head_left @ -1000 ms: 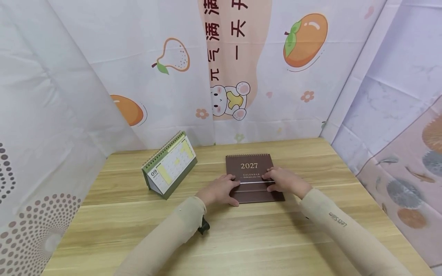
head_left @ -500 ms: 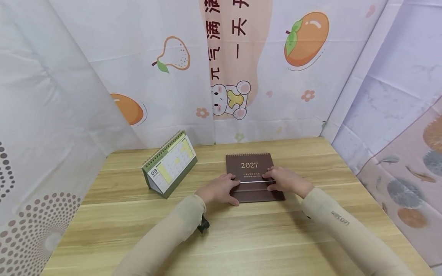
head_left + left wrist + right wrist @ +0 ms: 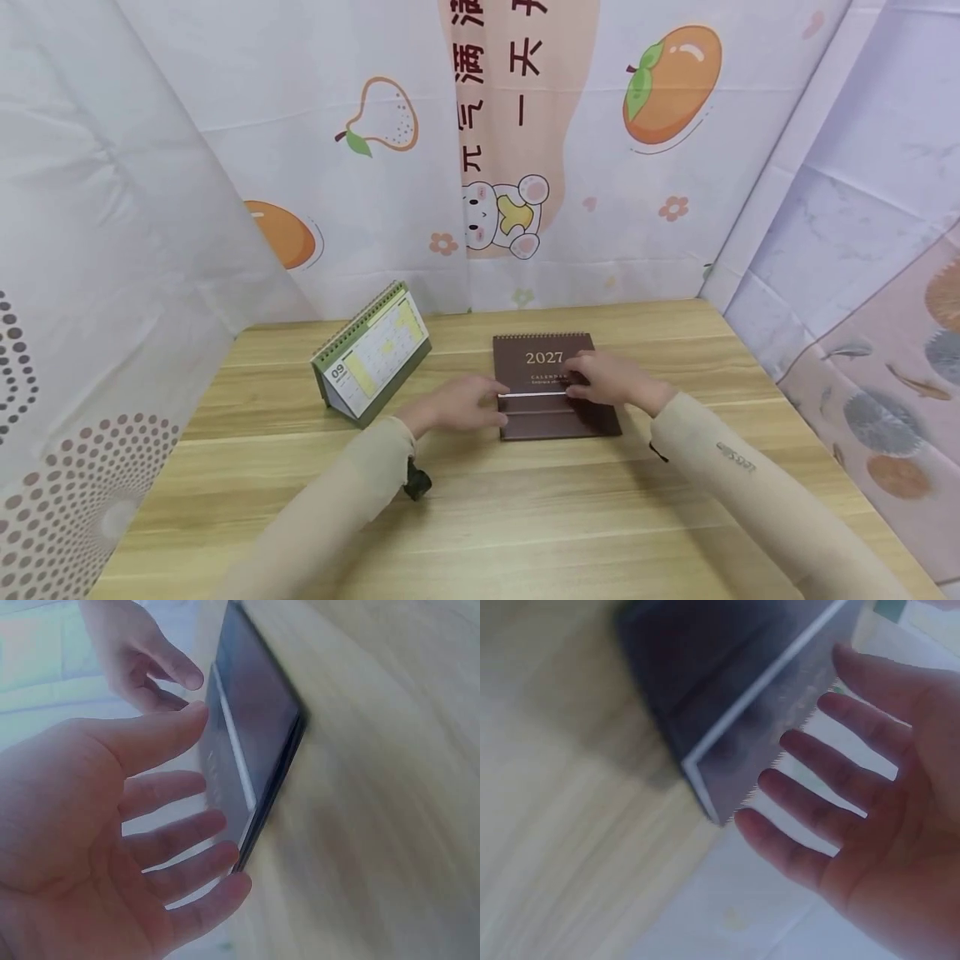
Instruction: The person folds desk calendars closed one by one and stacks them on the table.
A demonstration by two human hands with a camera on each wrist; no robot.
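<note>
On the wood-grain table (image 3: 525,517), 1 brown 2027 calendar (image 3: 528,423) lies flat.
Left hand (image 3: 459,404) by its left edge, right hand (image 3: 613,380) over its right side, both loose, holding nothing; 1 green desk calendar (image 3: 381,354) stands to the left.

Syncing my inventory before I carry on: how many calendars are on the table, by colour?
Brown calendar: 1
Green calendar: 1
Total: 2
</note>
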